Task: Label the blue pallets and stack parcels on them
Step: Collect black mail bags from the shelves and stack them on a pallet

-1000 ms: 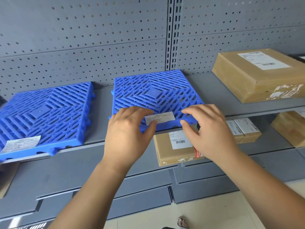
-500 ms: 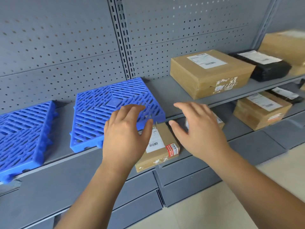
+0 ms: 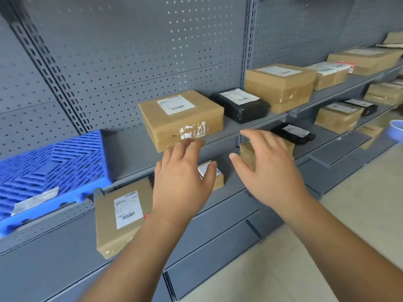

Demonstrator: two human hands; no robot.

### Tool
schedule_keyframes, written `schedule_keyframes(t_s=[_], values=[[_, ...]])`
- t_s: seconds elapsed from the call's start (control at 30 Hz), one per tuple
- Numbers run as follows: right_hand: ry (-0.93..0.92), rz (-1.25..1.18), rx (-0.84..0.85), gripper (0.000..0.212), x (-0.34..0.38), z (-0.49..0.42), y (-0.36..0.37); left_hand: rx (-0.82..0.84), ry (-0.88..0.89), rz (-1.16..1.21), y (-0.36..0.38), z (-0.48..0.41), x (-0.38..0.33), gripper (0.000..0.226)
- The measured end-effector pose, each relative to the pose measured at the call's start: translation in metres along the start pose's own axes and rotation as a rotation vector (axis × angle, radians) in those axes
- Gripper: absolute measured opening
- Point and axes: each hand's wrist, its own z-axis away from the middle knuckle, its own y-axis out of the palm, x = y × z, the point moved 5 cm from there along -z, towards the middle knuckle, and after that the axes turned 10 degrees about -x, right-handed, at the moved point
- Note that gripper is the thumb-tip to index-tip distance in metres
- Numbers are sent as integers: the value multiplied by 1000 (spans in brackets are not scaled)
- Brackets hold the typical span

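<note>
One blue pallet (image 3: 52, 168) is seen, and one white label (image 3: 36, 200) is borne on it. Two hands are counted: the left hand (image 3: 183, 182) and the right hand (image 3: 268, 171). On the upper shelf (image 3: 130, 153), four brown boxes (image 3: 181, 119) and one black parcel (image 3: 239, 104) are counted. Lower down, at least five more brown boxes and two more black parcels are made out; those farther right are too blurred to count. One pale blue round object (image 3: 397, 131) is seen at the right edge.
</note>
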Motion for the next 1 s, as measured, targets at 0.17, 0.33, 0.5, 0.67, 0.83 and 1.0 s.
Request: schedule_keyframes(t_s=[0.17,0.33,0.5,0.67,0.83,1.0], values=[[74,-6,-11,54,-63,-4,-35,63,45,44,42,-4,-65,49],[141,-1,15,53,-112,-16,-47,112,64,80,79,-18,-100,49],[202,-10,47,54,-145,-40,-31,169,56,109,120,-37,-109,47],[213,-19,78,55,-167,-88,-2,182,33,178,164,-78,-107,49],[235,-48,73,50,-188,-139,30,165,-11,249,205,-131,-99,46],[299,-105,89,48,-214,-160,65,197,-62,290,243,-157,-95,48]])
